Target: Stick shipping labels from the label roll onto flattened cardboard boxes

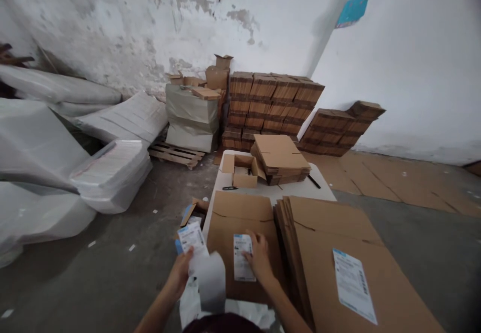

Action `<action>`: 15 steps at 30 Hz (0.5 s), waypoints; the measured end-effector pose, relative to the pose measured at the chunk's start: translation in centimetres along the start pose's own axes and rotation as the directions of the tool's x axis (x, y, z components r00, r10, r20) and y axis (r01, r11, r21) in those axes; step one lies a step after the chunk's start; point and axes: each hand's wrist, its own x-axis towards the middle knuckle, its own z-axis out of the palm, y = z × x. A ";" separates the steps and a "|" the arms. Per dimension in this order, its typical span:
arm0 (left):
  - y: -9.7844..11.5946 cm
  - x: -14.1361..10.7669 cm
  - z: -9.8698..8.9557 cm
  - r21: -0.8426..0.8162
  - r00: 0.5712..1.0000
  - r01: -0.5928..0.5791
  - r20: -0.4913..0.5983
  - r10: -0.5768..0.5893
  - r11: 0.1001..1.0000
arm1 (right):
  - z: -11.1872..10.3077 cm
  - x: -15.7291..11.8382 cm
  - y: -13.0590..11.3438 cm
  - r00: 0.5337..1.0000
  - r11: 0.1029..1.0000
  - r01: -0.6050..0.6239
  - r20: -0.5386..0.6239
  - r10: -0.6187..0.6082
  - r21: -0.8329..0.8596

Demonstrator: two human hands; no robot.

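Note:
My left hand [182, 268] is closed on a strip of printed labels [193, 239], whose pale backing [212, 280] curls down beside it. My right hand [260, 255] rests on a white label with a blue top [242, 268], fingers apart along its right side. That label lies on a flat, folded cardboard box [240, 213] in front of me. To the right, a stack of flat boxes [330, 218] carries a similar label [354, 284] on its top sheet.
On the white table [321, 175] stand an open small box [245, 170], a pile of cardboard [281, 155], a dark cutter [230, 188] and a black stick-like object [314, 182]. An open carton [195, 210] is at the left edge. Bundled cardboard [270, 100] and plastic-wrapped packs [116, 173] stand beyond.

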 end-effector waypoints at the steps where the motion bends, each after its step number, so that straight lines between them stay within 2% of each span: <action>1: -0.6 -0.1 0.3 0.060 0.999 0.010 0.051 -0.013 0.998 | 0.4 -0.7 1.1 0.998 0.997 -0.052 -0.042 0.050 -0.052; 4: -2.1 0.0 0.5 0.181 0.993 0.019 0.107 -0.039 0.983 | 0.1 -2.0 4.0 0.942 0.937 -0.322 -0.141 0.304 -0.136; 5: -2.4 0.0 0.3 0.186 0.994 0.022 0.099 -0.041 0.982 | -0.4 -2.2 4.6 0.915 0.909 -0.395 -0.139 0.378 -0.130; 7: -2.4 0.1 -0.1 0.190 0.995 0.026 0.091 -0.044 0.981 | -1.2 -2.6 5.3 0.886 0.882 -0.461 -0.097 0.453 -0.097; 10: -1.7 0.4 -0.8 0.199 0.996 0.028 0.083 -0.046 0.980 | -2.0 -3.4 4.2 0.895 0.895 -0.442 -0.105 0.434 -0.067; 13: -0.8 0.4 -0.8 0.188 0.997 0.041 0.050 -0.051 0.981 | -3.5 -4.0 1.2 0.923 0.951 -0.303 -0.263 0.280 -0.052; 15: -0.6 -0.2 -0.1 0.176 0.997 0.058 0.036 -0.065 0.983 | -5.8 -3.8 -0.3 0.899 0.967 -0.248 -0.386 0.209 -0.055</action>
